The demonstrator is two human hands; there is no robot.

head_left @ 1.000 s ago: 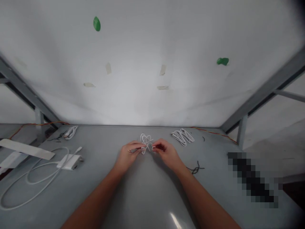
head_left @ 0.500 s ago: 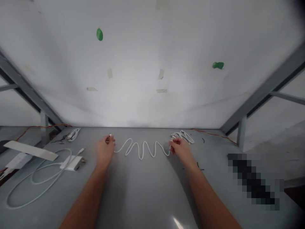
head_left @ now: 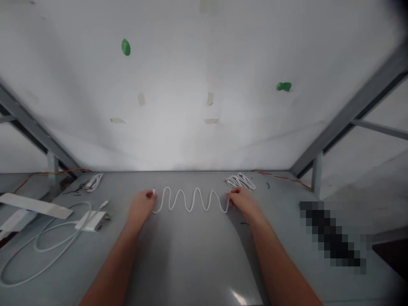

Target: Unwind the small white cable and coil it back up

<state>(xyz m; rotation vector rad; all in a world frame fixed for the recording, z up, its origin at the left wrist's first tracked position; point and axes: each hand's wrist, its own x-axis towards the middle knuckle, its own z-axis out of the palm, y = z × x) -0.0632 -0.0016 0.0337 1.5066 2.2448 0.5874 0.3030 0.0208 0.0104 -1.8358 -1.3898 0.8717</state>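
Observation:
A thin white cable (head_left: 191,199) lies in a wavy line across the grey table (head_left: 197,255), stretched between my hands. My left hand (head_left: 140,208) pinches its left end, where a small plug sticks up. My right hand (head_left: 244,203) pinches the right end. Both hands rest low on the table surface, fingers closed on the cable ends.
A coiled white cable bundle (head_left: 240,181) lies just behind my right hand. Another small bundle (head_left: 94,182) sits at the back left. A white power adapter (head_left: 91,221) with a long looped cord lies at the left, beside a white flat strip (head_left: 35,205). Orange wires run along the back edge.
The cable was a small bundle held between my hands at the centre. My hands have pulled apart and drawn it out into a wavy line.

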